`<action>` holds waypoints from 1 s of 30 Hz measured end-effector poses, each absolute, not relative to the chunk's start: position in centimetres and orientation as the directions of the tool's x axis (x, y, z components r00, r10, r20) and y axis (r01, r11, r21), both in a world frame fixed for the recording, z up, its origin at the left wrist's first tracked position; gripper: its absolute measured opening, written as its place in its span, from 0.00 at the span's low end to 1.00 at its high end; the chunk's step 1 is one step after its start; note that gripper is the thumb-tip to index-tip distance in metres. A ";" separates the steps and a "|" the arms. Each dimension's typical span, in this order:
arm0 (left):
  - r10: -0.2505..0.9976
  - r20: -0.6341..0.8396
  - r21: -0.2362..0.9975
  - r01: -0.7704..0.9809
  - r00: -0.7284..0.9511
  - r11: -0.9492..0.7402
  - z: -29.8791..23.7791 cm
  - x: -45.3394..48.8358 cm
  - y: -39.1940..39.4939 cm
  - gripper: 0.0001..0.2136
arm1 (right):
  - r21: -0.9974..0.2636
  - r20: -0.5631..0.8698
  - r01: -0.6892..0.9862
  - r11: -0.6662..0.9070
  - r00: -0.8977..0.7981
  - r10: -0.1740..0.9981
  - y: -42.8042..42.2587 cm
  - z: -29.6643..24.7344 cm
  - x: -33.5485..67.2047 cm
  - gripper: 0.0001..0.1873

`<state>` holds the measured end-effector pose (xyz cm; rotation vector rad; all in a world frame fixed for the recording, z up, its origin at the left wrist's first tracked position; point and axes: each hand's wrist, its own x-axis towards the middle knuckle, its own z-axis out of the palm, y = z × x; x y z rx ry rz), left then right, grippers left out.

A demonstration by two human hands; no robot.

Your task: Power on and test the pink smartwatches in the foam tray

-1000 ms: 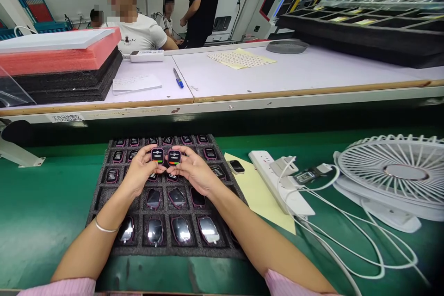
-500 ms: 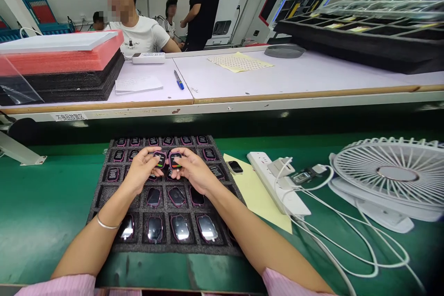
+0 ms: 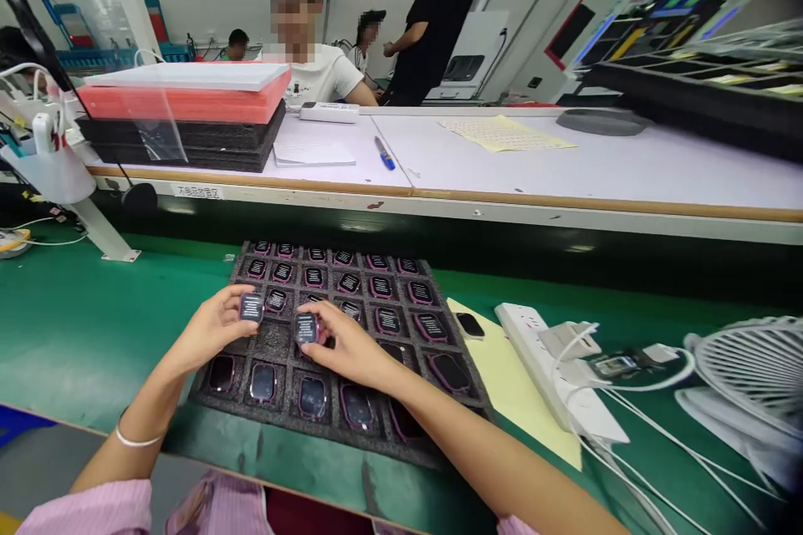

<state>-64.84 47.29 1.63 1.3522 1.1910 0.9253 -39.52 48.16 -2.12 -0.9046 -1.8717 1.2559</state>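
My left hand [image 3: 217,326] pinches a smartwatch body [image 3: 252,308] without a strap by its edges, over the left side of a dark foam tray [image 3: 276,338]. White lines of text show on its screen. In my right hand [image 3: 345,344] is a second smartwatch body [image 3: 307,328], held between thumb and fingers above the tray's middle rows, its screen also lit with text. More watches lie in the tray's pockets. Those in the far rows show text, while a nearer watch [image 3: 263,382] has a dark screen. My right forearm hides part of the tray.
Right of the tray are a yellow sheet [image 3: 533,393] with a small watch [image 3: 470,325], a white power strip [image 3: 558,368] with cables, and a white fan [image 3: 753,376]. A raised shelf [image 3: 477,175] with foam stacks [image 3: 188,129] runs behind. A person [image 3: 326,75] sits beyond it.
My hands have moved apart and nearer to me, each still holding a watch. Their screens changed from coloured marks to white text. My view has turned left.
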 end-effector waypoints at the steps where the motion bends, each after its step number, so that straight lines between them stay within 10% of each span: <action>1: 0.986 -0.064 0.961 0.274 0.157 0.018 1.1 -66.2 46.9 0.23 | -0.865 0.200 0.304 0.398 -0.520 0.831 48.0 -2.0 -40.3 0.24; 6: 0.982 0.032 0.720 0.678 0.185 -0.151 -1.3 -69.7 46.0 0.18 | -0.484 0.152 0.671 0.561 -0.567 0.810 47.9 -1.2 -44.2 0.23; 14: 0.975 0.020 0.434 0.877 0.222 -0.208 -0.8 -68.3 46.5 0.29 | -0.296 0.206 0.766 0.570 -0.532 0.821 47.4 -0.3 -41.9 0.27; 18: 0.941 0.110 0.429 0.839 0.320 -0.335 0.8 -64.9 46.6 0.16 | -0.176 0.213 0.861 0.478 -0.441 0.872 47.1 0.9 -36.8 0.09; 23: 0.902 -0.016 0.167 0.891 0.431 -0.422 0.2 -57.0 46.5 0.13 | 0.057 0.059 0.907 0.417 -0.420 0.906 45.5 -0.6 -34.8 0.13; 26: 0.910 -0.037 0.097 0.907 0.414 -0.409 -0.4 -53.9 46.4 0.15 | 0.011 0.118 0.907 0.421 -0.419 0.900 44.5 -2.3 -35.2 0.09; 30: 0.899 -0.063 0.299 0.867 0.434 -0.398 0.3 -53.6 46.7 0.06 | -0.210 0.156 0.860 0.465 -0.440 0.885 44.2 -3.5 -35.2 0.04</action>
